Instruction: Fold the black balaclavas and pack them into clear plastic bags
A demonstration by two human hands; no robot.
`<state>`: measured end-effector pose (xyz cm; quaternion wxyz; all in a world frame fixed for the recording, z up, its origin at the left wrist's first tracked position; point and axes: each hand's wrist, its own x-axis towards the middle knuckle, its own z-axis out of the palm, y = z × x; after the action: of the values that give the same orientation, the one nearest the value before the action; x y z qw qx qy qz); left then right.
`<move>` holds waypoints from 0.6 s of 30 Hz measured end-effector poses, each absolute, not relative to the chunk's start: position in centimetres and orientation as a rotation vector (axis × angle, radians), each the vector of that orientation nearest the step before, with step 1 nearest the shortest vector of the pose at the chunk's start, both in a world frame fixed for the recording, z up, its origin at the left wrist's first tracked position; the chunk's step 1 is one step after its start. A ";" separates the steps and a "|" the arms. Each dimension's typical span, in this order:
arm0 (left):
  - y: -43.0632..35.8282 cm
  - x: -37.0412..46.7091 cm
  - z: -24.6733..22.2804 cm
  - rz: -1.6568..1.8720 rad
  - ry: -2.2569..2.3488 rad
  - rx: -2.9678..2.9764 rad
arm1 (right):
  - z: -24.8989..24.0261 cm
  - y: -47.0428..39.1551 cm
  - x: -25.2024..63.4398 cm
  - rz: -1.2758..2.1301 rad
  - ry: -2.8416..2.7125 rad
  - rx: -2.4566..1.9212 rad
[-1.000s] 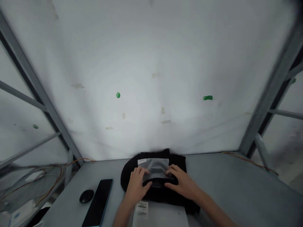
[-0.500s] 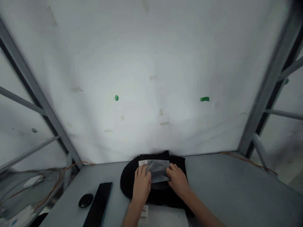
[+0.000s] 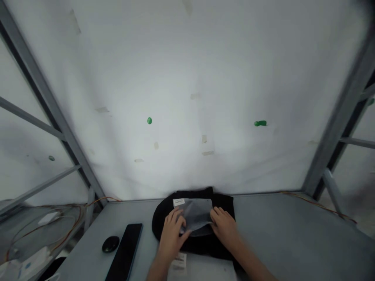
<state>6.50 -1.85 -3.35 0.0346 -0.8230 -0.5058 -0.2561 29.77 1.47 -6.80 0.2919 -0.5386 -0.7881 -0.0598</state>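
A greyish see-through plastic pouch (image 3: 197, 212) with a white label at its upper left lies over a black cloth-like item (image 3: 160, 216) near the back of the table. At the pouch's lower left edge is my left hand (image 3: 172, 236), its fingers bent over the plastic and the thumb stretched towards the front edge. On the other side, my right hand (image 3: 225, 226) pinches the right edge with curled fingers. The pouch's front edge gapes slightly between the hands. Whatever lies inside the pouch cannot be made out.
Left on the grey table (image 3: 272, 230) are a black mouse (image 3: 110, 244) and a dark flat slab-like device (image 3: 125, 249). A whitish flat package (image 3: 209, 269) with a printed label lies in front of the black item. Behind hangs a white sheet (image 3: 175, 78) between metal posts.
My left hand has slid down the pouch's left side, its thumb now lower at the front edge. The pouch's front edge has parted a little. The view has shifted slightly.
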 end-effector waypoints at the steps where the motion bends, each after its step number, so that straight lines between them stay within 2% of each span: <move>1: -2.2 5.5 -3.2 -0.778 -1.537 -2.551 | -6.4 1.2 30.1 -0.112 -2.109 -1.403; 6: -3.0 2.4 -3.0 -0.700 -1.371 -2.509 | -3.7 -0.7 28.9 0.031 -2.143 -1.145; 13: -3.8 3.2 -3.0 -0.653 -1.328 -2.369 | -4.4 -0.7 22.4 -0.183 -2.283 -0.823; 18: -4.4 2.1 -2.7 -0.702 -1.306 -2.356 | -5.5 -1.2 24.5 -0.265 -2.255 -0.781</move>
<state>2.13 -4.37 -2.74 0.1779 -0.8328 -0.4618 -0.2482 24.53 -1.20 -5.50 0.3617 -0.3031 -0.8756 -0.1028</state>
